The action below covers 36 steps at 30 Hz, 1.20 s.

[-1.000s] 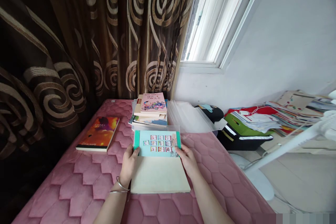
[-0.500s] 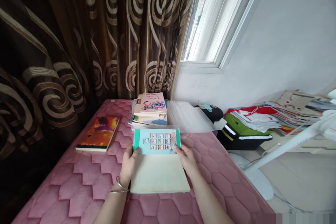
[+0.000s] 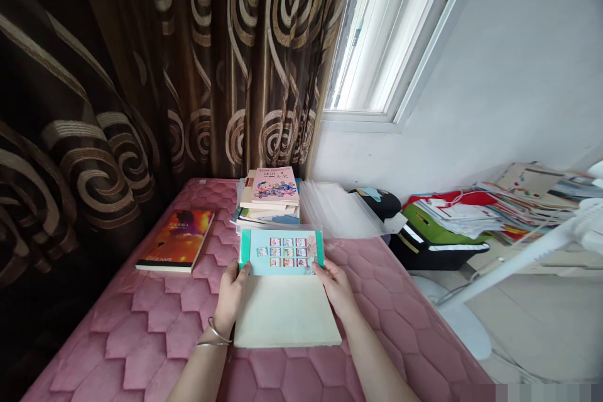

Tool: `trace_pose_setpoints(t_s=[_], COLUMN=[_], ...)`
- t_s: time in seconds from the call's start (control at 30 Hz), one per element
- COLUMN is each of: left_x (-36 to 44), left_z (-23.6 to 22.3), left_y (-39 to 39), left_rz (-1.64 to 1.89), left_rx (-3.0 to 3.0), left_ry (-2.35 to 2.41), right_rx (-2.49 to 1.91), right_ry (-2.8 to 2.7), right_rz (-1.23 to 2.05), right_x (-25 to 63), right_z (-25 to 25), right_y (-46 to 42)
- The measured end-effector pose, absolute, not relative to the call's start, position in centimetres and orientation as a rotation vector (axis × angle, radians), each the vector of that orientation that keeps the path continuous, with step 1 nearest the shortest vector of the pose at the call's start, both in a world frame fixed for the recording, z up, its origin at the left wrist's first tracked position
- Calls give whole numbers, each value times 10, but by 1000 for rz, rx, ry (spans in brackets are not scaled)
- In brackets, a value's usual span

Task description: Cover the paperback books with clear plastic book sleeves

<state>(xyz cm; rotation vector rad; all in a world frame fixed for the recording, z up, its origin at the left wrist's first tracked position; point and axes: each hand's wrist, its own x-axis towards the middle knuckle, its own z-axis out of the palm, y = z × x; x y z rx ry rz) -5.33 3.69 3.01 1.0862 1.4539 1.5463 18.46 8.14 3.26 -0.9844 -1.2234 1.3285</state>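
Your left thumb presses the near-left corner of a teal book cover (image 3: 285, 253); your left hand (image 3: 230, 294) pinches it there, its other fingertips hidden beneath. Your right hand (image 3: 338, 289) grips the near-right corner, thumb on top, its other fingers partly out of sight. The cover's long axis runs left to right, a green strip at each end; its small printed pictures are too fine to make out. A glossy, clear plastic margin (image 3: 282, 227) shows beyond its far side. Towards you lies a plain, matte cream page (image 3: 287, 315), flat and four-cornered, midway across the pink mattress (image 3: 155, 326), which is padded in hexagons; its near edge is cut off. An orange paperback (image 3: 176, 239) lies near the left edge. At the far edge are stacked books (image 3: 276, 187), and translucent plastic sheets (image 3: 339, 210) fan towards the far-right corner.
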Motion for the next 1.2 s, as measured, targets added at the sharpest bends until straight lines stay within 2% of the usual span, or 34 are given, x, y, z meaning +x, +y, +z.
trace_pose_setpoints(t_s=[0.23,0.67,0.9,1.2], left_x=[-53,-56,-54,-57], left_z=[31,24,26,21], left_y=[37,40,40,41], left_rz=[1576,1551,1610,1586], left_rx=[1097,1138,1128,1157], left_ry=[1417,1428,1370,1444], right_rx=[-987,-952,-983,-962], right_ry=[-1271,-1204,-1333,-1301], right_rz=[1266,1370,1225,1260], right_x=[185,186,188,187], right_z=[25,25,11,22], right_y=[86,85,92,88])
